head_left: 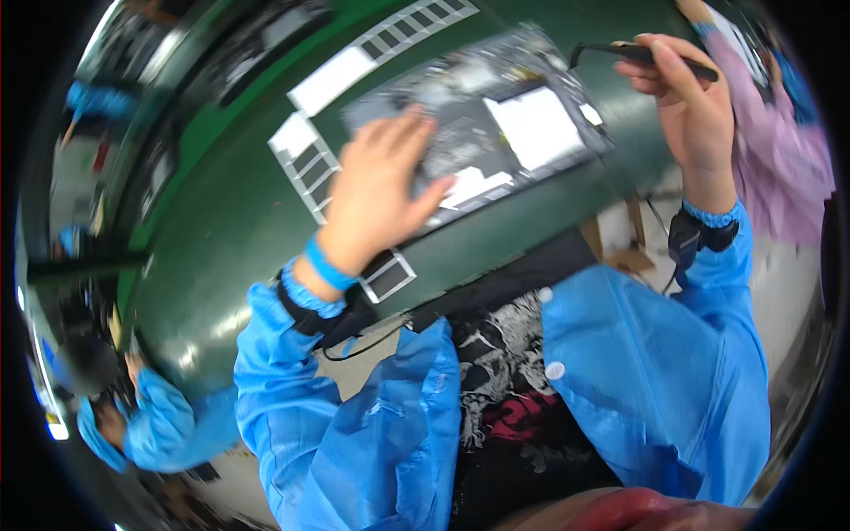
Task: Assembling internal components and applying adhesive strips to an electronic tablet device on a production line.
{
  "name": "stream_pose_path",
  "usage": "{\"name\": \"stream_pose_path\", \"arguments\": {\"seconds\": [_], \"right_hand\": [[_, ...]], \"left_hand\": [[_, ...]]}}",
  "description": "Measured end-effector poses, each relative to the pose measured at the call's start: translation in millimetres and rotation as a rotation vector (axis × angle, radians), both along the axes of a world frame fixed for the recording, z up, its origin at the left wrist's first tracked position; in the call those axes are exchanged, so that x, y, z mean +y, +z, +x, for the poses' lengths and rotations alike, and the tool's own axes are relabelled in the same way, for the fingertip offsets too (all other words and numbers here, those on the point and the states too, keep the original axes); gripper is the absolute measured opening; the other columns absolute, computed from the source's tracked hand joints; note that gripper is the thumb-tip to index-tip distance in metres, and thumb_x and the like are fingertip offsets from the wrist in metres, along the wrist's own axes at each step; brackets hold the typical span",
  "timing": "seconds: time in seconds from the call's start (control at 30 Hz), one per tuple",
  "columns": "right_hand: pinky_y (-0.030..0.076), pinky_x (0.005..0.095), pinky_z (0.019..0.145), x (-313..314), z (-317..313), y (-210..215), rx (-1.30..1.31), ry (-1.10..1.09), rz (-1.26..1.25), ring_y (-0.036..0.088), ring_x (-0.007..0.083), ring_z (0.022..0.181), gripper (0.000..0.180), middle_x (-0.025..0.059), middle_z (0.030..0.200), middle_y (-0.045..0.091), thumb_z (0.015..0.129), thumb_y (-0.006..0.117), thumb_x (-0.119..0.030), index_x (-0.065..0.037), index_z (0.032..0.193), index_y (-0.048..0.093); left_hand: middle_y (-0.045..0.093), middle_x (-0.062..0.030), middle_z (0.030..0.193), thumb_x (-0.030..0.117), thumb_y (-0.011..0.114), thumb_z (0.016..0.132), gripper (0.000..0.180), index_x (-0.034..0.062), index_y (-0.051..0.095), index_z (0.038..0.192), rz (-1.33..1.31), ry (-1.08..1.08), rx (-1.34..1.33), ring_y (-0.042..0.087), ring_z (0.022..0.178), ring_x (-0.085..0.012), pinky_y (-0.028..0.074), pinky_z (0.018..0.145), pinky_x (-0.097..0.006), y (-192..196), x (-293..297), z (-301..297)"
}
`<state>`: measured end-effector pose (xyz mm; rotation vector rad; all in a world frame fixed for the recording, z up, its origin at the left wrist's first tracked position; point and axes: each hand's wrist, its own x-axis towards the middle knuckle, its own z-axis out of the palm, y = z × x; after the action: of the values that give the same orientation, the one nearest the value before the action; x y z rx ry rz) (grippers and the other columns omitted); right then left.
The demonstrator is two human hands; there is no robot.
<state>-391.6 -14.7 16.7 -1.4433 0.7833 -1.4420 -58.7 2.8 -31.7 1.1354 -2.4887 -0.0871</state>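
My left hand (pixel 374 181) lies with fingers stretched out over the left part of a flat electronic assembly (pixel 465 133), which looks like an opened laptop base in a dark frame. My palm covers part of its left edge. A white rectangular sheet (pixel 537 128) sits on its right half, and a smaller white piece (pixel 482 184) lies along the near edge. Off the assembly's far right corner, my right hand (pixel 695 115) grips black bent-tip tweezers (pixel 600 47). Their tip points left and appears close to that corner. Motion blurs the assembly's small parts.
Strips of black rectangular stickers on white backing (pixel 416 31) lie beyond and left of the assembly on the green table (pixel 221 203). One strip passes beneath my left wrist. A person in a pink sleeve (pixel 770 150) is at right; another in blue (pixel 164 420) is at lower left.
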Motion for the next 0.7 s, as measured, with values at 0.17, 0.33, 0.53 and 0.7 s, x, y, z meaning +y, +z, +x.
{"name": "stream_pose_path", "arguments": {"seconds": [0.17,0.33,0.53,0.7], "right_hand": [[0.053,0.0277,0.076,108,-156,-61,-0.12,-0.204,0.219,0.067,0.0236,0.089,0.03,0.0148,0.1,0.065,0.094,0.053,-0.017,0.007,0.112,0.057],[0.056,0.0291,0.076,189,-197,-159,0.084,-0.736,0.708,0.068,0.0235,0.084,0.038,0.0168,0.094,0.065,0.091,0.062,-0.024,0.01,0.107,0.057],[0.054,0.0275,0.066,196,-156,-180,-0.116,-0.743,0.756,0.067,0.021,0.075,0.036,0.0159,0.087,0.067,0.092,0.059,-0.025,0.009,0.104,0.057],[0.05,0.025,0.058,201,-123,-176,-0.245,-0.51,0.644,0.066,0.0174,0.066,0.025,0.0149,0.079,0.067,0.095,0.053,-0.021,0.004,0.099,0.059]], "left_hand": [[0.05,-0.0174,0.129,0.015,0.069,0.078,0.042,0.0018,0.058,0.116,0.032,0.029,-0.02,0.049,0.114,-0.0364,0.041,0.095,-0.041,23,11,-7],[0.063,-0.0126,0.094,0.008,0.069,0.075,0.026,0.0031,0.063,0.1,0.229,-0.165,-0.126,0.061,0.084,-0.0303,0.048,0.077,-0.038,64,73,-52],[0.065,-0.0147,0.082,0.009,0.065,0.082,0.014,0.0031,0.065,0.094,0.552,-0.177,0.081,0.064,0.076,-0.0315,0.052,0.066,-0.036,31,100,-123],[0.058,-0.0177,0.101,0.019,0.07,0.079,0.046,0.0007,0.054,0.118,0.545,-0.112,0.481,0.065,0.078,-0.0294,0.053,0.067,-0.037,-36,106,-207]]}}
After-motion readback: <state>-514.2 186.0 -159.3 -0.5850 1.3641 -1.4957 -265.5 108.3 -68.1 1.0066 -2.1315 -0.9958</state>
